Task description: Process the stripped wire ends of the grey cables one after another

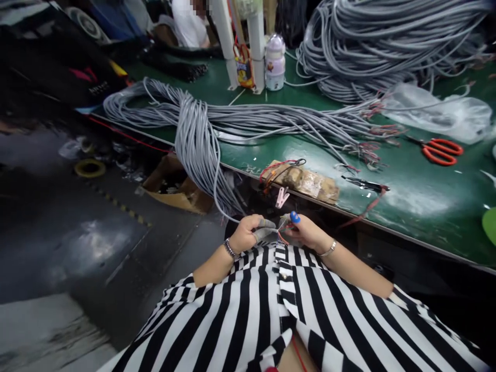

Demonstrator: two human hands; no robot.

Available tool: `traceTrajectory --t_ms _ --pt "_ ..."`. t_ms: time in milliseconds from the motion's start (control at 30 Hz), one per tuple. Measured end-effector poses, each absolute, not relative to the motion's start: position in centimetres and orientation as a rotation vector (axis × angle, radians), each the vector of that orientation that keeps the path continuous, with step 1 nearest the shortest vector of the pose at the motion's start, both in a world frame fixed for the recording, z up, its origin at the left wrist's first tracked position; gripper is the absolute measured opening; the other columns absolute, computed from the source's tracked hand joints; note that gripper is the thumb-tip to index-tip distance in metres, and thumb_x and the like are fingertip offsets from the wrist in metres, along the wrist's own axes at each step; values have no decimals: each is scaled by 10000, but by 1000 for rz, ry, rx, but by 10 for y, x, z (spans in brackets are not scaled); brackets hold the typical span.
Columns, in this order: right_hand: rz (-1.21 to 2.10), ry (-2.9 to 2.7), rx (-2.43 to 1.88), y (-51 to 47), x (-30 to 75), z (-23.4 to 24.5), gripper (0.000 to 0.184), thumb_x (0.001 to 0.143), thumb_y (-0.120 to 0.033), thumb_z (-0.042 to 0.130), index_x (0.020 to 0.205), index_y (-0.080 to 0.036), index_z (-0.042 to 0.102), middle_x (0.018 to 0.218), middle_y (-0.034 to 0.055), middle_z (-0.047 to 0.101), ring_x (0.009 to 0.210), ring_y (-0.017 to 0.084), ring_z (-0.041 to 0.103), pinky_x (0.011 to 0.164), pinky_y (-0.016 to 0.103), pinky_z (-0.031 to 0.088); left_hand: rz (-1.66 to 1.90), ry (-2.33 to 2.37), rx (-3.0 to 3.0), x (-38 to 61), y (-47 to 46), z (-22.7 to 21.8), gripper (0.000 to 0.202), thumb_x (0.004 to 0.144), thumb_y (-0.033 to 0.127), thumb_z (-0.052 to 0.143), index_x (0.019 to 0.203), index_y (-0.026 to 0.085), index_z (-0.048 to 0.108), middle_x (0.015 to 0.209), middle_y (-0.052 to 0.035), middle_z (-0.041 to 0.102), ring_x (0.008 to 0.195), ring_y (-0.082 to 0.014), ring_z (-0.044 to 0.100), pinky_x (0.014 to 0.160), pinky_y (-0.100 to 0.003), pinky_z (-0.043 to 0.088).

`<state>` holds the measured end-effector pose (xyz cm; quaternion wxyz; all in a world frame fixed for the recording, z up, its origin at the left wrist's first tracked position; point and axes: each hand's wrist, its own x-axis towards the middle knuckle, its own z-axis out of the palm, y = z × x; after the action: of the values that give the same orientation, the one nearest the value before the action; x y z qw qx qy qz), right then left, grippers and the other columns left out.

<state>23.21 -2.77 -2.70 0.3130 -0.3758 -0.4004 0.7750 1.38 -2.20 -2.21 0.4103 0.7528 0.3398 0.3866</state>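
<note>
Both hands work just below the near edge of the green table (418,201), over the lap of a black-and-white striped dress (271,315). The left hand (248,233), with grey caps on its fingertips, is closed around the end of a single grey cable (226,211) that drops from the table edge and curves into the fist. The cable's tip pokes out of the fist toward the right hand (307,232). That hand wears a blue fingertip cap (295,217), and its thumb and forefinger are pinched together on the thin wires (282,238) that fan out of the cable end, some of them red. The two hands nearly touch, with the wires bridging the small gap between them. Above them, a thick cable bundle (197,139) lies along the table and spills over its near edge. On that edge sit a brown taped packet (310,182) and a pink clip (282,197), with dark cutters (364,183) just beside them. Farther along the table lie orange-handled scissors (442,151) and a clear plastic bag (437,111). A large cable coil (387,46) fills the table's far side, and a cardboard box (174,188) stands on the floor below its left end.
</note>
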Motion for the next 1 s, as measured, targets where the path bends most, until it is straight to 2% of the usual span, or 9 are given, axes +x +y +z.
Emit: traceTrajectory --t_ms 100,200,433,533,667,733,833,900,1000 --pt "2004 -1017 -1035 -28 228 -26 585 597 -681 757 618 -184 450 469 -78 379 399 29 206 384 198 110 962 831 1898 13 -23 -25 249 853 399 666 898 173 762 722 -66 699 671 -146 625 687 -267 499" --pt "1865 -1061 -1103 -28 225 -23 498 615 -558 801 614 -167 494 496 -64 403 435 39 268 413 203 174 961 845 1892 13 -23 -26 255 850 407 669 895 174 762 720 -64 698 665 -144 623 672 -263 493" --pt "1378 -1001 -1219 -23 250 -25 400 762 -501 698 605 -181 517 483 -59 357 440 58 230 429 226 160 1002 818 1890 9 -26 -28 243 837 402 690 892 178 767 715 -65 699 661 -141 630 652 -247 481" --pt "1264 -1149 -1169 -25 262 -26 365 834 -487 641 644 -181 582 528 -23 428 479 86 311 463 238 226 994 869 1904 4 -26 -34 250 843 407 680 894 179 766 727 -68 702 677 -148 636 670 -257 486" --pt "979 -1383 -1173 -24 268 -8 378 917 -481 519 719 -188 653 590 22 517 545 138 431 526 276 319 909 999 1980 0 -22 -48 211 878 338 636 952 181 755 817 -77 726 758 -161 660 737 -273 502" --pt "768 -1529 -1191 -18 275 7 368 923 -446 509 682 -192 621 577 18 502 544 142 429 545 285 326 773 1149 2059 -4 -16 -51 185 867 289 636 968 184 750 854 -76 737 809 -180 668 787 -299 509" --pt "412 -1692 -1285 -4 297 25 378 888 -394 556 572 -199 484 548 -5 433 529 126 376 544 280 293 622 1338 2091 -11 -2 -44 205 845 230 618 1008 186 734 942 -71 748 904 -202 675 878 -339 516" --pt "252 -1717 -1418 8 315 29 384 872 -392 566 566 -201 432 552 -11 431 529 121 370 544 275 283 681 1354 2007 -17 13 -31 244 863 247 584 1061 181 711 1020 -67 743 953 -196 680 910 -334 525" --pt "229 -1736 -1622 23 336 23 378 862 -440 537 585 -204 430 551 -9 465 511 125 383 532 273 278 815 1306 1958 -20 49 -1 284 881 301 562 1100 174 691 1064 -59 735 984 -191 682 937 -324 528"
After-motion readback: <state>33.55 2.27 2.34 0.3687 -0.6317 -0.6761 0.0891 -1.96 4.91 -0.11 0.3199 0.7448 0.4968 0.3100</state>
